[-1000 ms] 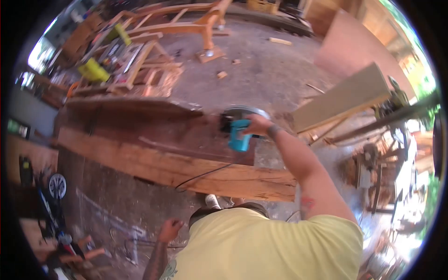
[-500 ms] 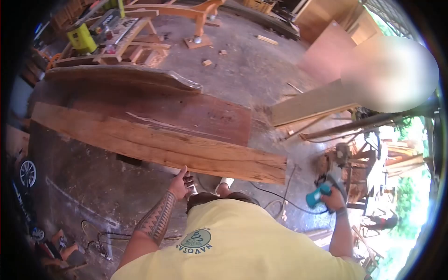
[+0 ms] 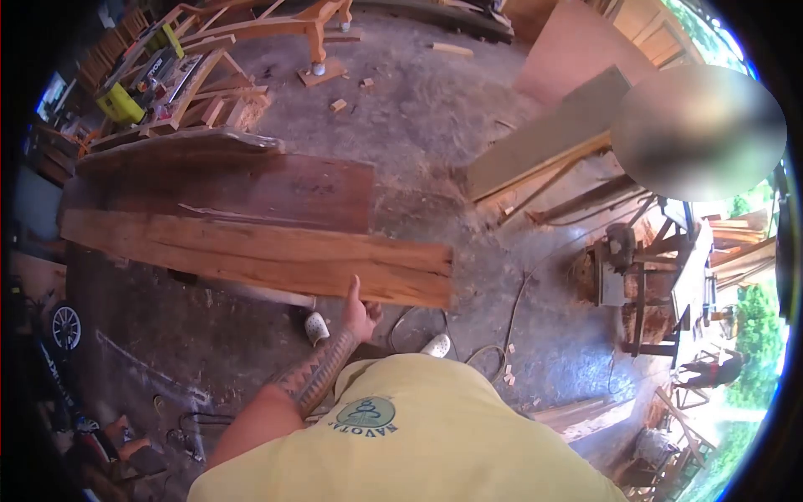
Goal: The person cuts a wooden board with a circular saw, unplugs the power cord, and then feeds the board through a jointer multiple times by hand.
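One of your hands shows, the left hand [image 3: 362, 318], at the near edge of the board [image 3: 276, 251]. Its thumb points up and lies over the board's face; its other fingers are curled at the edge, but whether they press from below I cannot tell. Your right hand is out of view, so about its fingers I cannot tell anything.

On the floor, the left shoe [image 3: 316, 328] and the right shoe [image 3: 437, 345] stand apart, which I judge good for balance. A cord [image 3: 509, 333] lies to the right of them; please mind it when you step.

The board lies lengthwise before you, and your hand is near its right end, so most of its length is on your left. For a steady hold, I advise thumb flat above and fingers fully under, away from the dark crack by that end. Just beyond lies the dark panel [image 3: 309, 191], then the rough slab [image 3: 201, 140]; avoid scraping them.
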The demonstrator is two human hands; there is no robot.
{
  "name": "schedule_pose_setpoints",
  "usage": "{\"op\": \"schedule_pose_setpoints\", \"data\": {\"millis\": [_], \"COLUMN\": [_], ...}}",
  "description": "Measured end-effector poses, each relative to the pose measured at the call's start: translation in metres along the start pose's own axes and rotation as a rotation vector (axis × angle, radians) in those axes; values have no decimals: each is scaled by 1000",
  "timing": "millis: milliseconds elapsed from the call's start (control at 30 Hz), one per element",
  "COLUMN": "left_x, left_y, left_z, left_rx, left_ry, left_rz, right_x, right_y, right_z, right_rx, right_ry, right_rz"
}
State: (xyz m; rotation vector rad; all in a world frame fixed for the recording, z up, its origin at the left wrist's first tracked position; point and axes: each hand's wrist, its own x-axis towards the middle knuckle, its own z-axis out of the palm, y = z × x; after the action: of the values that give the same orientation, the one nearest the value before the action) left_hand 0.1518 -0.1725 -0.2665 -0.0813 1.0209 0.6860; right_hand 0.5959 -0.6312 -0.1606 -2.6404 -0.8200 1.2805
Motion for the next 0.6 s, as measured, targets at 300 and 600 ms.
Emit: {"op": "schedule_pose_setpoints", "data": {"millis": [300, 600], "left_x": [24, 110], "left_y": [-35, -174], "left_z": [89, 186], "left_rx": [-42, 53], "left_ry": [579, 292], "left_rz": [359, 394], "right_x": [110, 191], "right_y": [41, 9], "right_z": [-50, -79], "right_rx": [-174, -388], "right_ry": [-179, -248], "right_rz": [-119, -220]}}
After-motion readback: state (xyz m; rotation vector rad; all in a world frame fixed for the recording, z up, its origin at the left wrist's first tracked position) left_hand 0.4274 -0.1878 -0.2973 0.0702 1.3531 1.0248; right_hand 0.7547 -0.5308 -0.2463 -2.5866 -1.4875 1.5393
